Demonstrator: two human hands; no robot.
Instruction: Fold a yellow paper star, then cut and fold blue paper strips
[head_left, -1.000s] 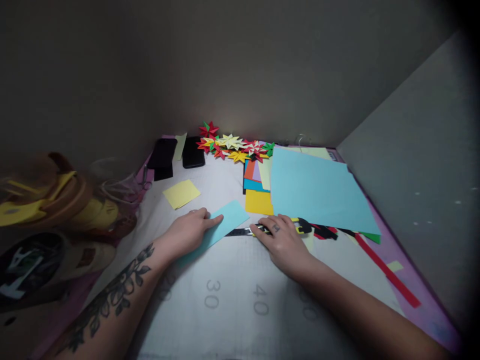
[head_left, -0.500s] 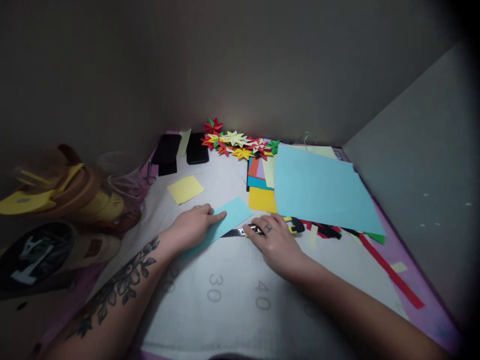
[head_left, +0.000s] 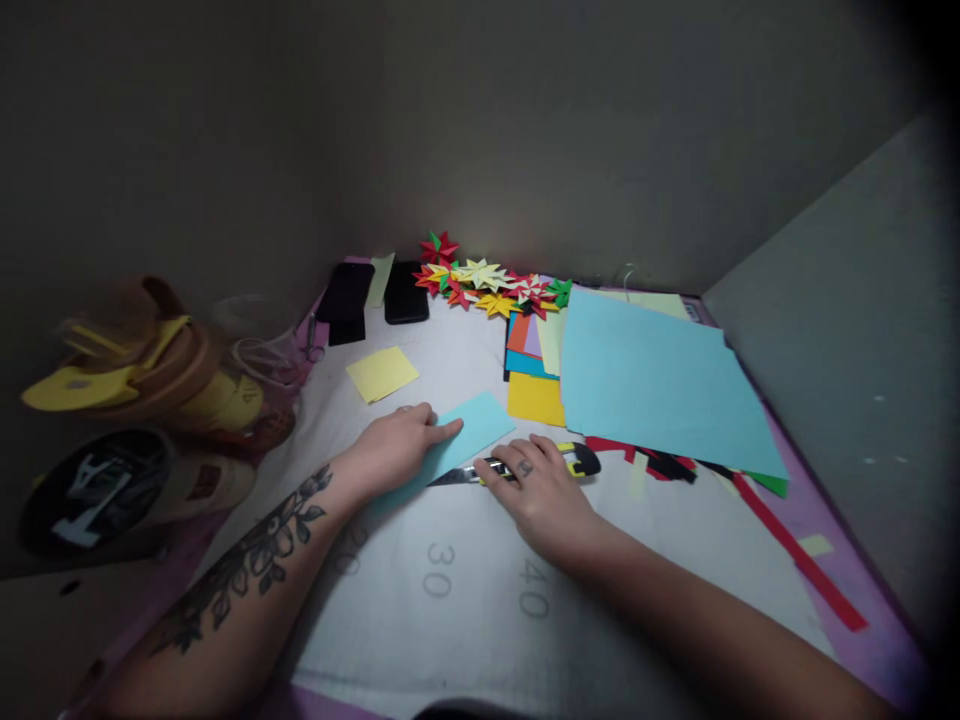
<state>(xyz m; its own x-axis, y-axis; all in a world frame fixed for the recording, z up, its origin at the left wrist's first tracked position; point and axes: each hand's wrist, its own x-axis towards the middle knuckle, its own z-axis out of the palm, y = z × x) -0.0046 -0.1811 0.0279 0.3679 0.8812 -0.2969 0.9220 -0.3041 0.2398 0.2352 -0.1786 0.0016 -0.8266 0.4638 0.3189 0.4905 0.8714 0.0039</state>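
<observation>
My left hand (head_left: 401,447) presses a light blue paper strip (head_left: 478,420) against the pale mat (head_left: 480,560), one digit stretched along it and the other fingers bent. The hand hides part of the strip. In my right hand (head_left: 536,490) is a yellow and black utility knife (head_left: 577,460), its handle under my closed fingers. Its blade (head_left: 452,477) is out and points left, lying along the strip's near edge.
Folded paper stars (head_left: 487,280) lie at the back, beside two dark phones (head_left: 406,295). Yellow sheets (head_left: 382,373) lie beyond my left hand. A big light blue sheet (head_left: 667,380) and red scraps (head_left: 799,550) are right. Cups (head_left: 217,390) stand left.
My right hand has drawn the knife a little to the left along the strip's near edge. The left hand stays on the strip. The whole view has shifted slightly.
</observation>
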